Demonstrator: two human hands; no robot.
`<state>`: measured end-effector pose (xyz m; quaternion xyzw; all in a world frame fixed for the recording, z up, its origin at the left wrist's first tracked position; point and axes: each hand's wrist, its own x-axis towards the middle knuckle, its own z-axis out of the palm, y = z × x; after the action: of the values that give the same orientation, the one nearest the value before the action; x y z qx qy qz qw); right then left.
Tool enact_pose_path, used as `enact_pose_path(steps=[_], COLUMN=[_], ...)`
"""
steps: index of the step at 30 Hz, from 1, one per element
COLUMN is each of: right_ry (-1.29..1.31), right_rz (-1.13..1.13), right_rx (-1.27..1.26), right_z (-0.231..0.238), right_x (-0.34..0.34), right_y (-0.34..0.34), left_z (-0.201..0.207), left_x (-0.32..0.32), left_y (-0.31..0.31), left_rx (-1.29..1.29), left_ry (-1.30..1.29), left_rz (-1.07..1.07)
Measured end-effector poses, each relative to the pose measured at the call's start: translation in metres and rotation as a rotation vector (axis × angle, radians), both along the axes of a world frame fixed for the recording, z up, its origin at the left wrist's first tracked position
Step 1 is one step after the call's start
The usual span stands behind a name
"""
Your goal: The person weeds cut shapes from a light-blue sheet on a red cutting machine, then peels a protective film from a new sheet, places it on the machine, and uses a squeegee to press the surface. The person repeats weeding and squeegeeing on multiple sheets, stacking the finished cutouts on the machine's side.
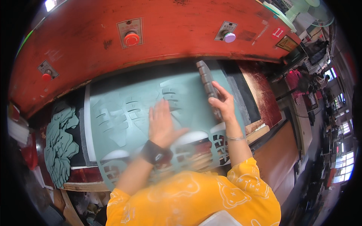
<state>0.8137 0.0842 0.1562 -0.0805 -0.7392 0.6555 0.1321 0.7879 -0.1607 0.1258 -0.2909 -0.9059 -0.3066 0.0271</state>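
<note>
A pale green sheet [147, 94] lies across the press bed, with several cut outlines in it. My left hand [162, 126], with a black band on its wrist, rests flat on the sheet with fingers stretched and thumb apart. My right hand [224, 103] grips a long dark cutting die [207, 84], tilted up on its edge over the sheet's right part; its underside is hidden. Toward me, the sheet's near strip [220, 145] has cut-out openings and hangs over the bed's front edge.
A red press beam [169, 28] spans the far side, with a red push button [131, 39], a pale purple button [229, 37] and a small red knob [46, 77]. Stacked green cut pieces [62, 147] lie at the left. A wooden rail [260, 132] edges the bed.
</note>
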Motion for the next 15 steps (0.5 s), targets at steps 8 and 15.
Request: enact_pose_path(steps=[8, 15], right_ry=[-0.235, -0.036], right_rz=[-0.172, -0.222], right_rx=[1.054, 0.848], right_z=[-0.007, -0.007], right_x=[0.0, -0.011], right_y=[-0.002, 0.024], left_z=[-0.005, 0.014], left_x=[0.0, -0.004], left_y=[-0.002, -0.012], left_rx=[-0.006, 0.06], left_ry=[0.046, -0.085], left_rz=[-0.04, -0.087])
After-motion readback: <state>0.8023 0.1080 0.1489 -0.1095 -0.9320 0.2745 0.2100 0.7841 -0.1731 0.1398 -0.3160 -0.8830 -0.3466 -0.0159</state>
